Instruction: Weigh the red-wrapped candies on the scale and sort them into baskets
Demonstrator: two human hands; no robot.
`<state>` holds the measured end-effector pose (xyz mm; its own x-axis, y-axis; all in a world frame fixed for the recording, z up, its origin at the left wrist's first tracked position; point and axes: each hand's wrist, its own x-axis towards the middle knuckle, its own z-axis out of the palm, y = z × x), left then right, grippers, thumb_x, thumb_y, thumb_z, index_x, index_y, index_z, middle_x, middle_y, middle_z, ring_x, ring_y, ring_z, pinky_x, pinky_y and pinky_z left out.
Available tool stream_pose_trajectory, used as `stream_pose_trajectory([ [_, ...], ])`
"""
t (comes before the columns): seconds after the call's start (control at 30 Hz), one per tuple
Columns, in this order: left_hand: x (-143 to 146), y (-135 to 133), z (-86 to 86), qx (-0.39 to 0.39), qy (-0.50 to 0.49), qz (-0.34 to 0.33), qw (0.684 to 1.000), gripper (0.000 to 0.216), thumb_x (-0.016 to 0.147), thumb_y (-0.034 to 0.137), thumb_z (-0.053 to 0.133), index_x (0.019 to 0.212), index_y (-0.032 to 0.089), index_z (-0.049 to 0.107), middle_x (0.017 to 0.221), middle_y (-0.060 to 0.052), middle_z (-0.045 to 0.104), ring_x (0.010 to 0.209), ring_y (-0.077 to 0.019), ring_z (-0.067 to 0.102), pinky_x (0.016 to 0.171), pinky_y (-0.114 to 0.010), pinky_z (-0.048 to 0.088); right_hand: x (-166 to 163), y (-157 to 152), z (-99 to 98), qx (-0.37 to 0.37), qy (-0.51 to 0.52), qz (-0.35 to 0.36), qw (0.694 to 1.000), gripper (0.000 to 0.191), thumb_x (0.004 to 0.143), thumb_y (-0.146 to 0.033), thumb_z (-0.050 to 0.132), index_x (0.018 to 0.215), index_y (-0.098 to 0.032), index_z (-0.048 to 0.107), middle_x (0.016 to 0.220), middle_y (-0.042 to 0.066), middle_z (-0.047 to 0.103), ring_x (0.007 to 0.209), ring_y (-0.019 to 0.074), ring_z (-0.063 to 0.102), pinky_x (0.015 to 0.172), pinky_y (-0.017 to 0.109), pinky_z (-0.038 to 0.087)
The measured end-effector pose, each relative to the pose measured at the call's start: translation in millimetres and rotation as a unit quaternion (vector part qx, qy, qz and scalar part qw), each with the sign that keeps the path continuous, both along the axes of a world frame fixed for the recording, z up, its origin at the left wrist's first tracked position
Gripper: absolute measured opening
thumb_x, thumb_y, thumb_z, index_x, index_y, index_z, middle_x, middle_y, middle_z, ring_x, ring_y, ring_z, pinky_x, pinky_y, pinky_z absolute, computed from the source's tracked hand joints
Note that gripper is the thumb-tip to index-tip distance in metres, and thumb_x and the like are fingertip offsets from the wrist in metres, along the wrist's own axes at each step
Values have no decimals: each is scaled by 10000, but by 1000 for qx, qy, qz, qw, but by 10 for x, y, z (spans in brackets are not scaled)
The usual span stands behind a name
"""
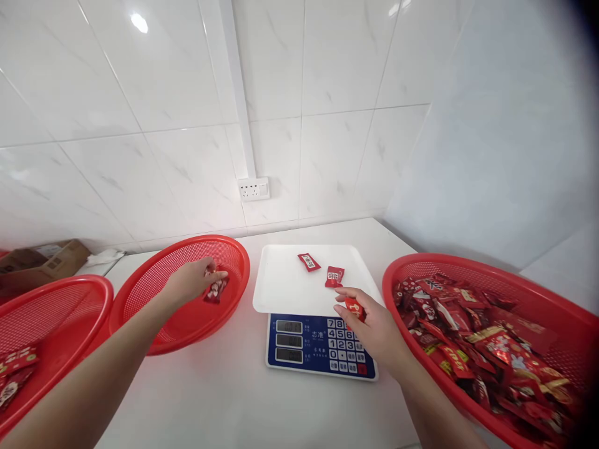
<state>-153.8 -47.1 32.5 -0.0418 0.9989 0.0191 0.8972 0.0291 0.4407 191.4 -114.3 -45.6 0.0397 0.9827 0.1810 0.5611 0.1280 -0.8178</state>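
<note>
Inside the middle red basket (180,312), my left hand (191,282) is closed on a small red-and-white candy packet (216,291). A red wrapped candy (354,308) with a yellowish print sits in the fingers of my right hand (374,321), just above the front right edge of the scale's white tray (285,287). Two small red packets lie on that tray: one packet (309,262) near the middle, another packet (334,276) close to my right fingertips. Below the tray, the blue scale panel (299,346) has its right-hand keys partly covered by my right hand.
A large red basket (390,280) on the right is heaped with red snack packets (461,330). At the far left, another red basket (105,299) holds a few packets (19,368). Behind it stands a cardboard box (60,265). A socket (253,189) is on the tiled wall.
</note>
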Motion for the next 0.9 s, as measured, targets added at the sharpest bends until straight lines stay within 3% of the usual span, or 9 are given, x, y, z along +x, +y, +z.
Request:
stream_pose_trajectory([
  [0.1, 116, 80, -27, 23, 54, -26, 998, 445, 796, 517, 484, 1059, 167, 566, 815, -99, 671, 710, -289, 615, 599, -352, 427, -37, -34, 49, -6, -4, 8, 1000, 358, 830, -449, 501, 1129, -270, 585, 1076, 57, 663, 962, 216, 625, 834, 366, 495],
  [0.23, 695, 275, -134, 48, 68, -185, 979, 356, 910, 293, 326, 1184, 190, 529, 1236, -87, 576, 1129, -243, 518, 913, -349, 407, -80, -58, 118, 22, -6, 35, 999, 339, 849, -401, 478, 1139, -253, 576, 1124, 67, 644, 1032, 218, 601, 878, 377, 481],
  [0.37, 1351, 542, -345, 29, 95, -351, 931, 511, 819, 2, 362, 1262, 222, 490, 1383, -19, 469, 1307, -145, 350, 1073, -288, 269, -29, -33, 88, 45, -49, 27, 997, 316, 862, -311, 436, 1136, -243, 577, 1134, 66, 635, 1057, 214, 587, 890, 391, 474],
  [0.47, 1653, 733, -457, 15, 118, -403, 907, 475, 831, 40, 463, 1275, 211, 473, 1414, -54, 422, 1328, -208, 323, 1081, -401, 278, 41, -31, 51, 57, -76, 19, 995, 313, 865, -272, 411, 1120, -232, 588, 1136, 76, 630, 1065, 218, 578, 897, 401, 467],
  [0.53, 1744, 828, -483, 11, 129, -413, 902, 374, 860, 186, 535, 1233, 185, 501, 1349, -89, 470, 1240, -247, 431, 1012, -480, 358, 81, -52, 38, 58, -81, 17, 995, 308, 865, -267, 409, 1109, -220, 592, 1129, 83, 631, 1058, 220, 580, 896, 401, 468],
  [0.6, 1774, 879, -483, 8, 138, -402, 905, 345, 863, 304, 551, 1180, 169, 531, 1250, -92, 530, 1108, -237, 530, 919, -483, 439, 111, -81, 32, 50, -80, 14, 995, 302, 866, -271, 407, 1097, -216, 594, 1122, 85, 634, 1047, 219, 584, 887, 396, 473],
  [0.8, 1928, 745, -490, 15, 113, -299, 947, 340, 871, 329, 536, 1167, 161, 524, 1161, -84, 563, 975, -199, 584, 809, -410, 503, 132, -113, 21, 53, -57, 20, 997, 295, 877, -308, 407, 1091, -231, 594, 1104, 81, 636, 1038, 223, 585, 883, 394, 474],
  [0.9, 2155, 615, -518, -5, 86, -287, 954, 331, 878, 337, 525, 1155, 155, 527, 1109, -77, 585, 917, -180, 600, 768, -381, 517, 112, -108, 25, 59, -49, 33, 997, 301, 889, -313, 395, 1105, -229, 586, 1115, 80, 629, 1046, 213, 579, 887, 380, 470],
])
